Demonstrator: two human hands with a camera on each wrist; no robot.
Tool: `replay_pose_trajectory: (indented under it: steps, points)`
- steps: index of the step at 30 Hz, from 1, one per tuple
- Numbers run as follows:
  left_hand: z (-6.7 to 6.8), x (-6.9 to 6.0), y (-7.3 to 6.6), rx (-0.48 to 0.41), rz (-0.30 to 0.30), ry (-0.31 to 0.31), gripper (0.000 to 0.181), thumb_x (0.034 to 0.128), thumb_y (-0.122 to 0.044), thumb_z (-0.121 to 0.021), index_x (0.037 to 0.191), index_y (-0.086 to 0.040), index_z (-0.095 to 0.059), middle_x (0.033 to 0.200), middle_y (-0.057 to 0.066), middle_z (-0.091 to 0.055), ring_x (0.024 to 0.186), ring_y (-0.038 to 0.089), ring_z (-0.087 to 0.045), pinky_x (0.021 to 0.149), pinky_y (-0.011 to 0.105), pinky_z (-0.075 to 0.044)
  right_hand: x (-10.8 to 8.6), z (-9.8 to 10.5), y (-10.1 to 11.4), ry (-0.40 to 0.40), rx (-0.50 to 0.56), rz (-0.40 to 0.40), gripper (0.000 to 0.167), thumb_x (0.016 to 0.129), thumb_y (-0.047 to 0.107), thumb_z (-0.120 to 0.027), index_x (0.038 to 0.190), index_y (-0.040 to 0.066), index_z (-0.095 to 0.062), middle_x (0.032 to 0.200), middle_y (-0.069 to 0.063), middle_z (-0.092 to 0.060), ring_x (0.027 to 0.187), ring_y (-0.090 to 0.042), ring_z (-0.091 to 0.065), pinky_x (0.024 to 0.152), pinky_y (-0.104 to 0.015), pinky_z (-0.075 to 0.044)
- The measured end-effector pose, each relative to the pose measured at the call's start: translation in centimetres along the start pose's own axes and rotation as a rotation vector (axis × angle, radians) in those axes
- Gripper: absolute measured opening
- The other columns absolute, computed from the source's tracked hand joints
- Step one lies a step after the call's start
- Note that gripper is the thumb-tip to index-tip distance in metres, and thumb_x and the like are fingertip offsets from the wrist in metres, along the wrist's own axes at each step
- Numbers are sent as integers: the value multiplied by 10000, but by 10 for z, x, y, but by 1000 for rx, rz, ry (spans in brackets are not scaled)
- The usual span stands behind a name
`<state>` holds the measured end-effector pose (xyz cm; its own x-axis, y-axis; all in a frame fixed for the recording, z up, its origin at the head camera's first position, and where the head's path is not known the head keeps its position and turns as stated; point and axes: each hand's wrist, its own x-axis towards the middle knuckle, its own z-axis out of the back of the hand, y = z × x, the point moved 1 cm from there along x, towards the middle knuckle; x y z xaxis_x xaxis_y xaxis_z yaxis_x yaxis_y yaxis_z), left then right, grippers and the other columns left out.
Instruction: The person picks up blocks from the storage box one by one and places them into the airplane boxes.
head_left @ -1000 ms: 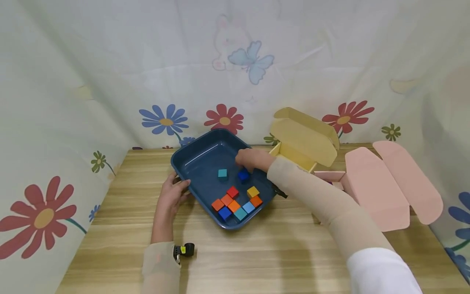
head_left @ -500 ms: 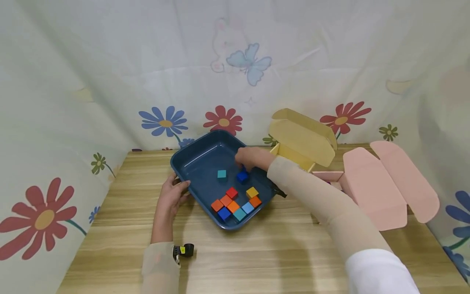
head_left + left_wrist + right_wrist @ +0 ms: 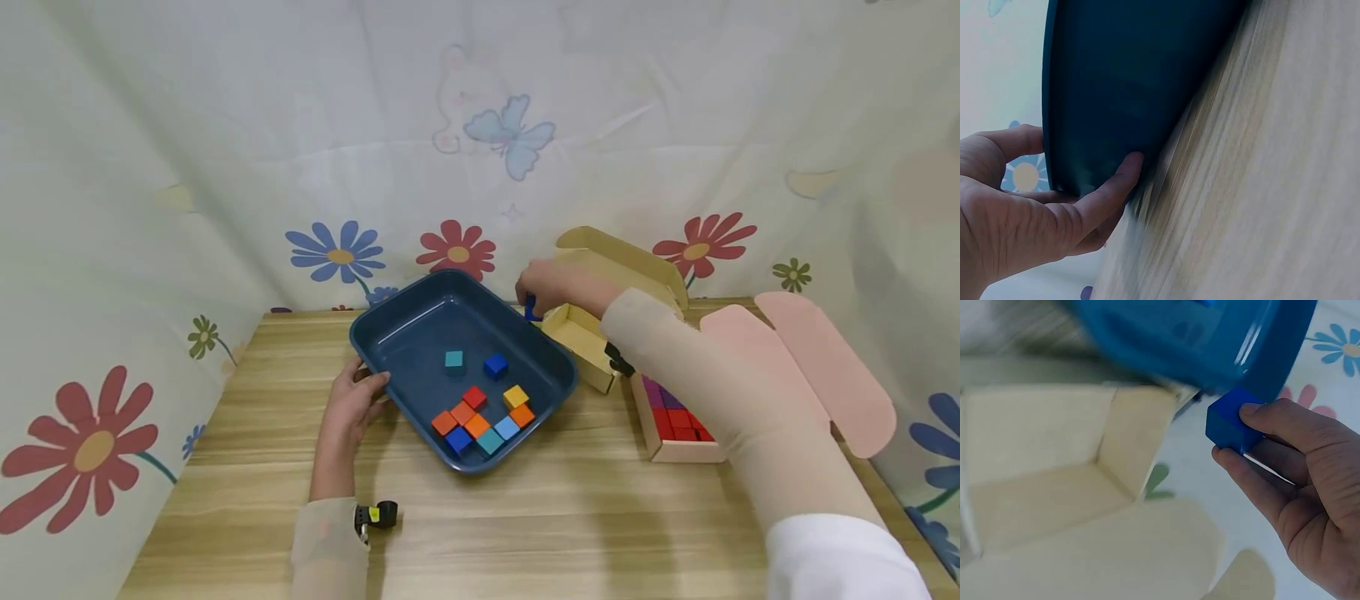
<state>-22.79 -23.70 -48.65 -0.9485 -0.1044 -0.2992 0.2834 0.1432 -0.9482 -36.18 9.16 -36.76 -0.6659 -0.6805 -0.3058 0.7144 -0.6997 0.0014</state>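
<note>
With my right hand (image 3: 557, 283) I pinch a blue cube (image 3: 1227, 424) between thumb and fingers, just beyond the dark blue tray's right rim and beside the yellow box (image 3: 573, 337). In the right wrist view, the box's inside shows bare walls and floor. My left hand (image 3: 351, 402) holds the tray (image 3: 416, 329) at its left edge. The left wrist view has fingers against the tray's outer wall. Inside the tray lie a teal cube (image 3: 453, 360), another blue cube (image 3: 495, 365) and a cluster of red, orange, yellow and blue ones towards the near corner.
An open pink box (image 3: 678, 452) at the right holds several purple and red cubes, partly hidden by my right forearm. Its lid (image 3: 772, 358) spreads to the right. A flower-printed curtain (image 3: 337, 125) bounds the wooden table (image 3: 480, 533) behind and at the sides.
My right hand has left the tray with a blue cube and moved right and away, to beside the yellow box. More of the pink box shows. My left hand stays on the tray.
</note>
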Motion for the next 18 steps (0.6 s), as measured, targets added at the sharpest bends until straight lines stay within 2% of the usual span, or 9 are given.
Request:
replay_pose_trajectory:
  steps: [6,11,15,18]
  points:
    - [3,-3,-1,-8,-5,-4,739,997,7,-543,1630,-107,-180,1546,229,-270,1248,340,-525,935,414,-566,-15,-8,-16,96,-51,-50,226,895,163,-773,1089,51,-748,1025,-75,-737,900,-215,-657,862,-373,-575]
    - [2,-3,-2,-8,-10,12,737,1000,6,-545,1630,-106,-180,1541,234,-274,1227,325,-540,936,416,-564,-23,-17,-26,221,-130,-68,115,867,165,-766,929,69,-759,816,-23,-731,724,-151,-655,702,-300,-564]
    - [2,-2,-1,-10,-6,7,731,1001,17,-538,1629,-109,-186,1532,235,-277,1222,328,-538,920,410,-569,-28,-23,-29,331,-69,-87,85,855,140,-744,805,72,-749,732,-32,-728,644,-145,-692,594,-240,-560]
    - [2,-1,1,-13,-4,10,738,1002,20,-538,1631,-111,-175,1520,234,-284,1188,304,-558,905,402,-573,-32,-28,-31,395,10,-119,98,860,122,-743,784,60,-733,736,-48,-720,643,-170,-712,623,-275,-603]
